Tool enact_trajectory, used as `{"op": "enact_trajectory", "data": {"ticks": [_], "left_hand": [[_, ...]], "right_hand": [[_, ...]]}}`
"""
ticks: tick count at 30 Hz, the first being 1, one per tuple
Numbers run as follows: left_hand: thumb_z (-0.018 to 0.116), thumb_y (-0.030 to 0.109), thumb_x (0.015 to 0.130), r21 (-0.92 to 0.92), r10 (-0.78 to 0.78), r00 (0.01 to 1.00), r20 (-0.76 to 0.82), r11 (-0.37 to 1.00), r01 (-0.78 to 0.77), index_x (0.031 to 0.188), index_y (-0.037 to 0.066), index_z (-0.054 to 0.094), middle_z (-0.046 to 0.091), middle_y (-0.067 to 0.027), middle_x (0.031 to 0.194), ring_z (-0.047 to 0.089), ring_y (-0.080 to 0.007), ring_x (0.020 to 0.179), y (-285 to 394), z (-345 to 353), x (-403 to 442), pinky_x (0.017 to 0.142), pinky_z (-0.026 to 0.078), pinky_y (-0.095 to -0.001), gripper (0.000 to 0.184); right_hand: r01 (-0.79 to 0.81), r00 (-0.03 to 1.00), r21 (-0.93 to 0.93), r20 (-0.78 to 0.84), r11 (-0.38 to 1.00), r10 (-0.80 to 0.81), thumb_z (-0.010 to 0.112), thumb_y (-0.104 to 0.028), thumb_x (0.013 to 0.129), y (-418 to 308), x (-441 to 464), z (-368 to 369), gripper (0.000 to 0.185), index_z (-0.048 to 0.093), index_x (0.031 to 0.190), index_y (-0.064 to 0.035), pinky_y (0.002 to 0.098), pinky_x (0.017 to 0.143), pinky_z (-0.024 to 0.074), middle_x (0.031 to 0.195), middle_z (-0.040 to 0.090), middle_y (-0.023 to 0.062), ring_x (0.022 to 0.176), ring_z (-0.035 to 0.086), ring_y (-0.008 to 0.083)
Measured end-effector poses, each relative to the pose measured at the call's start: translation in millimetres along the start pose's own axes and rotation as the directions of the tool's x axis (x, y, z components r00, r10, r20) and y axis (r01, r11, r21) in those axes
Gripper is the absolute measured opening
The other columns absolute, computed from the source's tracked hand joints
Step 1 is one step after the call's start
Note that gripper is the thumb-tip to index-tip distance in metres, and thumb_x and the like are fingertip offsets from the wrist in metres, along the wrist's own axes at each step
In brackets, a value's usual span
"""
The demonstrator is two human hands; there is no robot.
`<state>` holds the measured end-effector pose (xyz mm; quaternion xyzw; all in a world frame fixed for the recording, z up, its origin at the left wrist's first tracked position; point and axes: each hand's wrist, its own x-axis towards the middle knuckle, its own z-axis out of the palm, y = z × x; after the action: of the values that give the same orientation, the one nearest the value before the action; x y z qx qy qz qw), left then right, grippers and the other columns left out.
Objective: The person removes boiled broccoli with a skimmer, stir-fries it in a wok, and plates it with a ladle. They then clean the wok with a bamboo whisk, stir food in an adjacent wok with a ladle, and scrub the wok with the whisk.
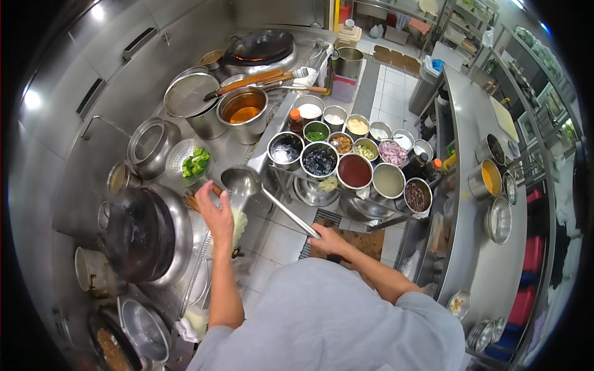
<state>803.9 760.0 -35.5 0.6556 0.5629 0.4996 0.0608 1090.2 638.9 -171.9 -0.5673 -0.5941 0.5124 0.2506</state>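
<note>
The right hand (pixel 330 241) grips a long-handled silver metal ladle (pixel 242 182), bowl beside the round perforated metal strainer (pixel 177 158) of green vegetables (pixel 196 163). Near the strainer, the left hand (pixel 217 216) is half-curled, its hold unclear.

Lettering check, from where I stand: no text, label, brand, number or sign that I can read
</note>
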Motion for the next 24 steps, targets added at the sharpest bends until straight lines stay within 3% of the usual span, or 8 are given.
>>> {"op": "enact_trajectory", "data": {"ticks": [7, 9, 11, 13, 15, 17, 21, 24], "left_hand": [[0.063, 0.007, 0.087, -0.095, 0.141, 0.989, -0.053, 0.985, -0.146, 0.113, 0.001, 0.056, 0.056, -0.0153, 0.108, 0.055, -0.0296, 0.103, 82.2, 100.5, 35.2, 0.094, 0.042, -0.0386, 0.027], [0.063, 0.009, 0.088, -0.186, 0.046, 0.985, 0.167, 0.982, -0.014, 0.107, 0.001, 0.060, 0.060, -0.0134, 0.101, 0.058, -0.0273, 0.097, 82.4, 119.1, 42.4, 0.089, 0.044, -0.0368, 0.021], [0.062, 0.011, 0.089, -0.233, 0.034, 0.984, 0.176, 0.972, 0.008, 0.103, 0.001, 0.063, 0.065, -0.0100, 0.092, 0.062, -0.0223, 0.087, 72.0, 140.9, 49.4, 0.082, 0.047, -0.0341, 0.017], [0.062, 0.013, 0.091, -0.284, -0.128, 0.905, 0.406, 0.923, 0.258, 0.105, 0.000, 0.063, 0.067, -0.0080, 0.089, 0.063, -0.0177, 0.082, 58.3, 159.3, 59.7, 0.077, 0.049, -0.0309, 0.019], [0.060, 0.014, 0.092, -0.296, -0.087, 0.876, 0.474, 0.921, 0.252, 0.106, 0.000, 0.064, 0.068, -0.0061, 0.086, 0.063, -0.0137, 0.080, 4.1, 205.7, 82.1, 0.075, 0.049, -0.0284, 0.020], [0.060, 0.013, 0.092, -0.376, -0.149, 0.792, 0.592, 0.818, 0.436, 0.107, 0.001, 0.064, 0.067, -0.0051, 0.087, 0.062, -0.0127, 0.081, -26.6, 236.5, 96.4, 0.075, 0.049, -0.0270, 0.020], [0.057, 0.018, 0.096, -0.372, -0.211, 0.707, 0.675, 0.730, 0.573, 0.110, 0.006, 0.061, 0.064, -0.0004, 0.090, 0.060, -0.0087, 0.084, -62.9, 288.0, 126.6, 0.072, 0.048, -0.0240, 0.018], [0.058, 0.017, 0.095, -0.377, -0.245, 0.682, 0.689, 0.682, 0.626, 0.110, 0.006, 0.062, 0.065, -0.0006, 0.090, 0.061, -0.0090, 0.083, -76.0, 316.3, 141.9, 0.070, 0.048, -0.0241, 0.019]], "right_hand": [[0.042, 0.998, 0.542, 0.023, 0.840, -0.065, 0.057, -0.013, 0.094, -37.7, 41.3, -112.6, 0.025, 0.045, 0.115, -0.0057, 0.0251, 0.035, 0.0354, 0.064, 0.045, -0.0006, 0.041, 0.043, 0.0066], [0.046, 0.999, 0.602, -0.034, 0.797, -0.032, 0.056, -0.015, 0.096, -53.5, 52.7, -140.1, 0.024, 0.043, 0.115, -0.0044, 0.0253, 0.035, 0.0380, 0.065, 0.045, -0.0004, 0.041, 0.042, 0.0083], [0.109, 0.992, 0.625, -0.118, 0.773, -0.045, 0.054, -0.016, 0.098, -43.3, 76.5, -158.2, 0.027, 0.042, 0.118, -0.0036, 0.0242, 0.036, 0.0383, 0.064, 0.045, -0.0003, 0.041, 0.043, 0.0085], [0.118, 0.974, 0.604, -0.223, 0.788, 0.025, 0.054, -0.016, 0.098, -34.0, 101.2, -175.6, 0.029, 0.041, 0.120, -0.0038, 0.0252, 0.035, 0.0384, 0.064, 0.045, -0.0003, 0.041, 0.042, 0.0087], [0.015, 0.934, 0.444, -0.327, 0.896, 0.146, 0.055, -0.016, 0.097, -10.9, 139.2, -202.0, 0.031, 0.042, 0.122, -0.0042, 0.0291, 0.035, 0.0421, 0.064, 0.048, 0.0021, 0.041, 0.046, 0.0113], [0.001, 0.924, 0.415, -0.347, 0.910, 0.158, 0.055, -0.016, 0.096, -2.6, 156.0, -213.8, 0.034, 0.041, 0.125, -0.0039, 0.0302, 0.035, 0.0422, 0.064, 0.049, 0.0033, 0.041, 0.048, 0.0128], [-0.107, 0.896, 0.282, -0.388, 0.953, 0.216, 0.055, -0.015, 0.096, -10.9, 174.8, -220.5, 0.045, 0.037, 0.135, -0.0045, 0.0314, 0.035, 0.0423, 0.063, 0.049, 0.0035, 0.041, 0.049, 0.0137], [-0.116, 0.892, 0.373, -0.368, 0.921, 0.262, 0.054, -0.014, 0.097, -18.5, 191.4, -218.3, 0.047, 0.035, 0.139, -0.0069, 0.0295, 0.034, 0.0401, 0.064, 0.048, 0.0018, 0.040, 0.046, 0.0118]]}}
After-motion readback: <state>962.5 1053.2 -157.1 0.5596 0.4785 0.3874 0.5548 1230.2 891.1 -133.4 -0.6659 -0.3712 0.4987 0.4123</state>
